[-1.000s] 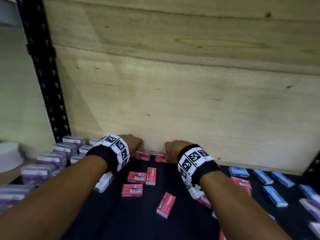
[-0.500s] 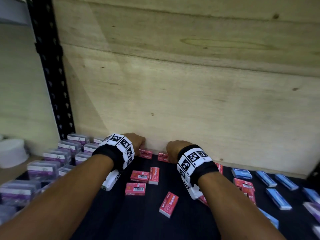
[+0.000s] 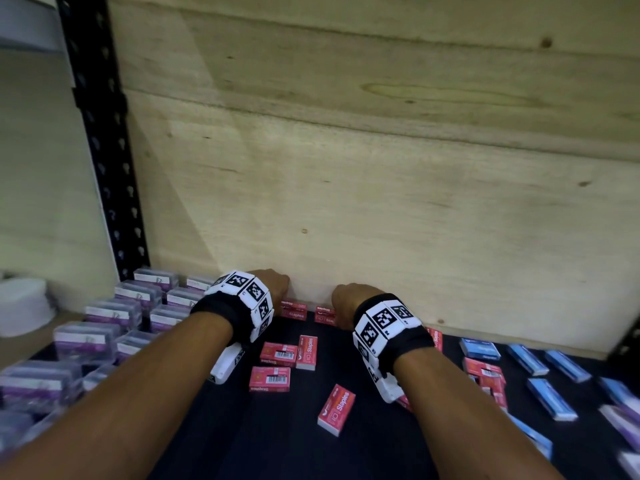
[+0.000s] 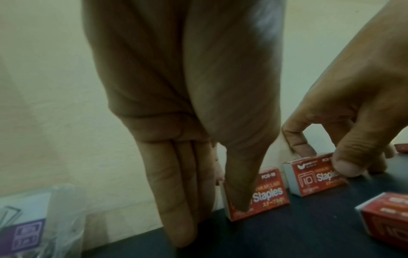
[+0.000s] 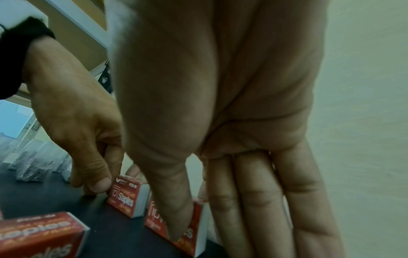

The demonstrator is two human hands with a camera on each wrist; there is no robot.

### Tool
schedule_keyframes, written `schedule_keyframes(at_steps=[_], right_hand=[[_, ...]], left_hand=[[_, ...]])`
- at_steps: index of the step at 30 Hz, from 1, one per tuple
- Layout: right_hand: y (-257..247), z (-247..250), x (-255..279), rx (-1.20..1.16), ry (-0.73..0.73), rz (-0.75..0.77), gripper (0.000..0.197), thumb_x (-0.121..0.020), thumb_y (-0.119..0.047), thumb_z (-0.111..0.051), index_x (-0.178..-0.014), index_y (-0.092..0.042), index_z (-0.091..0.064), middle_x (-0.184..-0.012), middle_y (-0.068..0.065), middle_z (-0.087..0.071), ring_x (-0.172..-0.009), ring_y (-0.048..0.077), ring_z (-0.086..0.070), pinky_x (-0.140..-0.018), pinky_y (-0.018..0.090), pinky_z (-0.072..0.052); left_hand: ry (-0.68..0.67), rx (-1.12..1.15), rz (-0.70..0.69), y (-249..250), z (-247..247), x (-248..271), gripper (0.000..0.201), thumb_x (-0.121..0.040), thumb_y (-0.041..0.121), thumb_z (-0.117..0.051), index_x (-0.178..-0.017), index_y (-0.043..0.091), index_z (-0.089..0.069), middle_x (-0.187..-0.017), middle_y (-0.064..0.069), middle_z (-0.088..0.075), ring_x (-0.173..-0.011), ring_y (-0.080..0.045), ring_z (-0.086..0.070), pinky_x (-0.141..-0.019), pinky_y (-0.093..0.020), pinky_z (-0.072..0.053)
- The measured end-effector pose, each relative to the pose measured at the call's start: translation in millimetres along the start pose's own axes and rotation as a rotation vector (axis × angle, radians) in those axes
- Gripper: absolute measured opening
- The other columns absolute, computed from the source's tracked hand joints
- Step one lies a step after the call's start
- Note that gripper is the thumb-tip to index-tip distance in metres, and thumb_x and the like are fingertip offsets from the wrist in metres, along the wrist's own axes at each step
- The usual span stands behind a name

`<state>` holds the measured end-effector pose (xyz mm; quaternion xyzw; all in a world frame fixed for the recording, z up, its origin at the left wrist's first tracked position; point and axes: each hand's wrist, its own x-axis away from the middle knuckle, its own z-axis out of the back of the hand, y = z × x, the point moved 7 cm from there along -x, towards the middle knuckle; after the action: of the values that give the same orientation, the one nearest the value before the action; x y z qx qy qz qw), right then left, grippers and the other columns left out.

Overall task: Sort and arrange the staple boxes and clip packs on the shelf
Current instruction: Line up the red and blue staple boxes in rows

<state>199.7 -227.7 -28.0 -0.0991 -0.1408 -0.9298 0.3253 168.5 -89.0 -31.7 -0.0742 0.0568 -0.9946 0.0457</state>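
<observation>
Clear clip packs [image 3: 138, 299] sit in rows on the left of the dark shelf [image 3: 277, 438]. At the back board, the left hand [image 3: 273, 284] pinches one red staple box [image 4: 268, 193], while beside it the right hand [image 3: 346, 299] pinches a second red box [image 5: 176, 221]. Blue boxes [image 3: 550, 398] lie far right.

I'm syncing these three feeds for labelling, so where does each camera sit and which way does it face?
Head: worn on the head, looking forward and down at the plywood back; both forearms, left hand, right hand.
Left wrist: along the left palm at the left staple box under its thumb.
Right wrist: along the right palm at the right staple box.
Shared: both wrist views show both boxes and the opposite hand.
</observation>
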Motion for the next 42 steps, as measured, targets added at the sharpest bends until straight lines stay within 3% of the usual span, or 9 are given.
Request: schedule_keyframes(at_steps=[5,9,15,21,26,31,34,38,42], right_hand=[[14.6,0.0,11.7,-0.128,0.07,-0.046,0.05,-0.094,-0.027,-0.063,-0.134,-0.004,-0.043,-0.129,0.014,-0.058,-0.113,0.031,-0.06,-0.077,0.032,-0.043],[29.4,-3.2,28.4,-0.3,-0.035,-0.103,0.057,-0.092,-0.041,-0.062,-0.133,-0.011,-0.035,-0.125,0.011,-0.059,-0.104,0.029,-0.058,-0.078,0.035,-0.045],[13.2,-0.5,54.1,-0.31,-0.127,0.023,0.027,-0.092,-0.041,-0.065,-0.089,-0.015,-0.061,-0.071,-0.005,-0.057,-0.064,0.013,-0.053,-0.065,0.026,-0.044],[-15.5,0.5,60.0,-0.409,-0.074,0.155,0.041,-0.08,-0.036,-0.079,-0.112,-0.02,-0.06,-0.103,-0.004,-0.064,-0.096,0.017,-0.06,-0.087,0.033,-0.049],[-36.4,-2.2,54.3,-0.336,-0.057,0.226,0.055,-0.077,-0.036,-0.082,-0.125,-0.026,-0.057,-0.125,-0.003,-0.062,-0.106,0.018,-0.06,-0.093,0.033,-0.049],[-40.7,-3.1,50.5,-0.308,-0.056,0.222,0.064,-0.075,-0.034,-0.084,-0.131,-0.026,-0.054,-0.125,-0.002,-0.062,-0.106,0.02,-0.06,-0.094,0.035,-0.049],[-36.2,-2.2,53.9,-0.28,-0.069,0.215,0.075,-0.073,-0.035,-0.085,-0.137,-0.023,-0.05,-0.127,-0.002,-0.061,-0.112,0.022,-0.059,-0.096,0.037,-0.048],[-18.2,-3.7,56.2,-0.293,-0.017,0.176,0.055,-0.068,-0.032,-0.089,-0.116,-0.021,-0.065,-0.11,-0.002,-0.07,-0.1,0.02,-0.064,-0.088,0.035,-0.053],[2.9,-6.4,59.9,-0.354,0.05,0.134,0.043,-0.074,-0.032,-0.085,-0.11,-0.023,-0.064,-0.102,-0.002,-0.067,-0.088,0.018,-0.061,-0.076,0.03,-0.048]], left_hand=[[0.054,0.022,0.054,-5.6,-2.0,10.0,0.039,-0.084,0.029,-0.068,-0.112,0.011,-0.047,-0.09,-0.003,-0.061,-0.083,-0.024,-0.066,-0.071,-0.034,-0.055],[-0.006,0.127,0.071,0.6,-1.3,25.2,0.036,-0.094,0.032,-0.056,-0.118,0.008,-0.043,-0.091,-0.004,-0.06,-0.087,-0.025,-0.063,-0.071,-0.032,-0.047],[-0.218,0.242,0.033,3.2,1.9,53.4,0.027,-0.082,0.04,-0.073,-0.103,0.023,-0.071,-0.107,0.006,-0.07,-0.102,-0.016,-0.063,-0.094,-0.033,-0.05],[-0.272,0.21,-0.012,9.3,-1.3,69.3,0.027,-0.077,0.033,-0.079,-0.103,0.027,-0.073,-0.101,0.013,-0.07,-0.09,-0.007,-0.061,-0.087,-0.029,-0.052],[-0.188,0.092,-0.031,15.4,0.4,73.0,0.043,-0.072,0.038,-0.083,-0.11,0.025,-0.066,-0.109,0.005,-0.069,-0.098,-0.017,-0.064,-0.084,-0.029,-0.051],[-0.213,0.063,-0.055,16.2,1.9,76.9,0.039,-0.074,0.034,-0.083,-0.109,0.023,-0.068,-0.11,0.003,-0.07,-0.093,-0.018,-0.066,-0.083,-0.03,-0.054],[-0.236,0.041,-0.076,20.8,5.8,82.3,0.033,-0.084,0.029,-0.075,-0.115,0.022,-0.065,-0.116,0.003,-0.068,-0.074,-0.01,-0.059,-0.074,-0.026,-0.046],[-0.273,0.073,-0.1,25.5,11.4,88.0,0.03,-0.096,0.029,-0.059,-0.125,0.022,-0.063,-0.12,0.005,-0.067,-0.055,0.007,-0.047,-0.077,-0.021,-0.041],[-0.234,0.102,-0.085,23.7,13.5,85.4,0.032,-0.101,0.03,-0.049,-0.128,0.02,-0.062,-0.125,0.001,-0.065,-0.055,0.006,-0.045,-0.082,-0.023,-0.042]])
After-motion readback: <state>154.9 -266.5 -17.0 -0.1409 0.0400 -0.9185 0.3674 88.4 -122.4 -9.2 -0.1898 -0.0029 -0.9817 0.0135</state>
